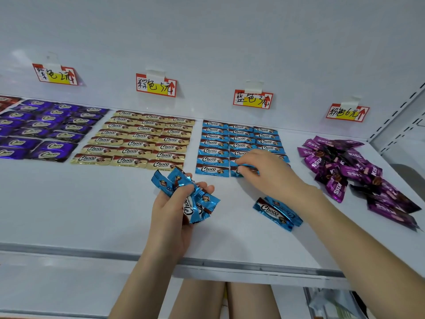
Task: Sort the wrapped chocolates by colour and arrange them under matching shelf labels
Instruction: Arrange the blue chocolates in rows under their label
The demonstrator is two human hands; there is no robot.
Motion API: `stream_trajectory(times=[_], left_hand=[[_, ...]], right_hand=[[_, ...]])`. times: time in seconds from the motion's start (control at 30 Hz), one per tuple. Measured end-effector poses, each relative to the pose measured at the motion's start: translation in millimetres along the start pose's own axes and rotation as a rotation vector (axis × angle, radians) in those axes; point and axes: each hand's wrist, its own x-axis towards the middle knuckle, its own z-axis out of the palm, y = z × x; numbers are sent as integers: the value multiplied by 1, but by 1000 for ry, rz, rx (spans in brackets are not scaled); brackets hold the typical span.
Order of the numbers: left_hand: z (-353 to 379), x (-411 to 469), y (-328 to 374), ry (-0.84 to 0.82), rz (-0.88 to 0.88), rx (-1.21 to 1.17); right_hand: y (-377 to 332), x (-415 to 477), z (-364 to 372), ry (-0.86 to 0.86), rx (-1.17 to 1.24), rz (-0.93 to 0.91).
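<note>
Blue wrapped chocolates [213, 146] lie in neat rows under the blue shelf label [252, 99]. My left hand [171, 217] grips a bunch of blue chocolates [195, 199] above the shelf's front. My right hand [269, 171] pinches one blue chocolate [245, 168] at the front of the middle blue row. Two loose blue chocolates [276, 214] lie on the shelf under my right forearm. Gold chocolates [138, 141] sit in rows under their label [156, 85], purple ones [46, 130] under theirs [56, 74].
A loose heap of magenta chocolates [349, 171] lies at the right below the pink label [347, 112]. Red wrappers [7, 101] show at the far left. The white shelf [80, 203] ends in a grey front edge [115, 255]; a slotted upright [395, 120] stands at right.
</note>
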Motion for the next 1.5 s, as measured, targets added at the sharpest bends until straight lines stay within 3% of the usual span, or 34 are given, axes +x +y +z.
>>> stream_trajectory(times=[0.67, 0.9, 1.03, 1.17, 1.27, 1.4, 1.5], left_hand=[[4, -3, -3, -45, 66, 125], [22, -15, -8, -91, 79, 58], [34, -27, -16, -225, 90, 68], [42, -33, -20, -285, 34, 32], [38, -35, -20, -325, 26, 143], [36, -35, -23, -367, 96, 401], [38, -32, -26, -364, 144, 461]], right_hand=[[8, -18, 0, -24, -15, 8], [-35, -49, -27, 208, 581, -7], [-54, -67, -30, 219, 659, -79], [-50, -74, -32, 203, 667, -8], [-43, -78, -38, 206, 633, 24], [-34, -80, -52, 6, 564, -64], [-25, -77, -56, -2, 622, -66]])
